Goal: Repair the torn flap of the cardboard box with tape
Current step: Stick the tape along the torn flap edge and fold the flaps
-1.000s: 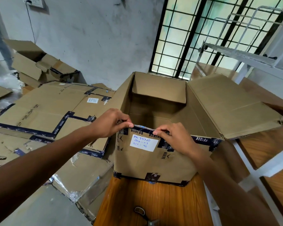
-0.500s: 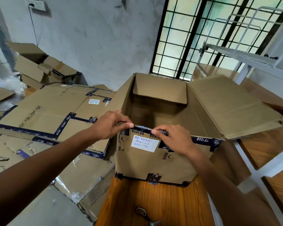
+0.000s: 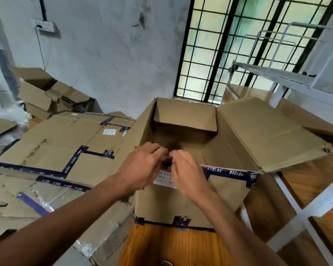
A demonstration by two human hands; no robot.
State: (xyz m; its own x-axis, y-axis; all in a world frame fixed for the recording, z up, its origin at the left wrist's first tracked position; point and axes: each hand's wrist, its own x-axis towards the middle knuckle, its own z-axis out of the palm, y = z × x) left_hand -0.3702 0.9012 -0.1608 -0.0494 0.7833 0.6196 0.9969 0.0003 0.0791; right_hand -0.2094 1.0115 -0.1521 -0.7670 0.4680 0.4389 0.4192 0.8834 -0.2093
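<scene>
so both hands are bunched together at the near top edge of the cardboard box (image 3: 190, 204), which sits open on a wooden table (image 3: 173, 246). left hand (image 3: 142, 167) has its fingers curled over the rim, right hand (image 3: 188, 173) curled the same way right beside it — fingertips of the two nearly touching, pinching at a dark bit of the blue printed tape (image 3: 229, 172) that runs along that edge. can't tell exactly which finger has what, it's a bit blurry. white handwritten label (image 3: 164, 179) is half hidden behind the hands. the box's right flap (image 3: 267, 131) is folded out wide, the far flap (image 3: 185, 114) tipped inward. flattened cartons (image 3: 52, 143) with the same tape are piled to the left.
</scene>
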